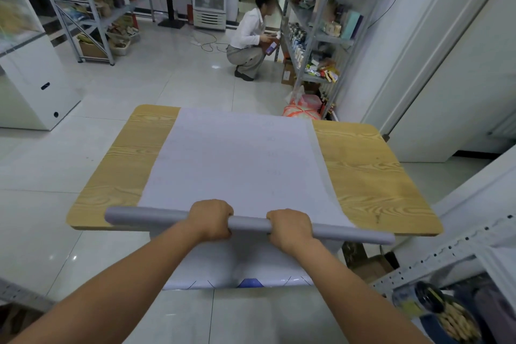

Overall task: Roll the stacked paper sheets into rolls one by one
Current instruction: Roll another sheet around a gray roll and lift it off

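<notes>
Your left hand (211, 219) and right hand (289, 226) both curl their fingers over one grey paper roll (248, 223), gripping it near its middle, the two hands set apart. The roll lies across the near edge of the wooden table (363, 173), both ends sticking out past your hands. Beyond it the flat white sheets (237, 159) cover the table's middle; their number cannot be told

No readable text is coming through. Faint grey marks are showing on the paper sheet (237, 159) just beyond the right hand (289, 227), too pale to read; labels on shelf packets (328, 71) far beyond are blurring out.
</notes>
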